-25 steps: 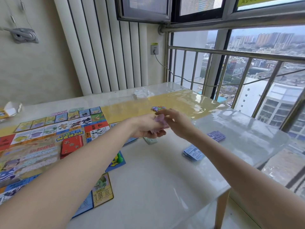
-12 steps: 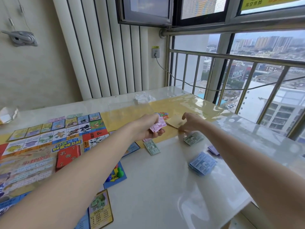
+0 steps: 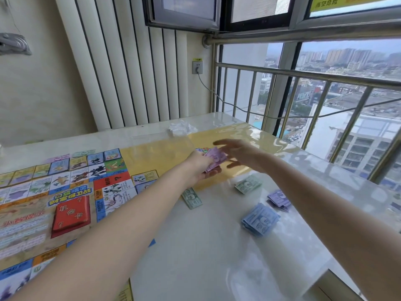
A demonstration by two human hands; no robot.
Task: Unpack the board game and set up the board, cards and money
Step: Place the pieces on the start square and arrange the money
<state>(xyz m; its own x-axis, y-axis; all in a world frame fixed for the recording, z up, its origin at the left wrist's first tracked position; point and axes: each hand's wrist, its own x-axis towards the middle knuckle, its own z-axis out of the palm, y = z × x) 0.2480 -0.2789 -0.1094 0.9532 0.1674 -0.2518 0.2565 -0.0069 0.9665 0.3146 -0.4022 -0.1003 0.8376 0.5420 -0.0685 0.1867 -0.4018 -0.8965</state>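
Since half a second ago, the right hand (image 3: pixel 243 156) has been lifted off the yellow strip of the table and is now held in the air with fingers spread wide, just beside the thin stack of pink paper banknotes (image 3: pixel 214 160). That stack is gripped by the left hand (image 3: pixel 200 168), fingers curled beneath it. On the glossy white tabletop (image 3: pixel 212 253) four money piles are laid out: two green banknote piles (image 3: pixel 192 198) (image 3: pixel 247 184), a purple pile (image 3: pixel 278 199) and a blue pile (image 3: pixel 259 220). The colourful printed game board (image 3: pixel 65 192) is spread flat at the left, with a red card deck (image 3: pixel 70 213) resting on it. A crumpled clear plastic wrapper (image 3: pixel 181 128) is seen near the wall.
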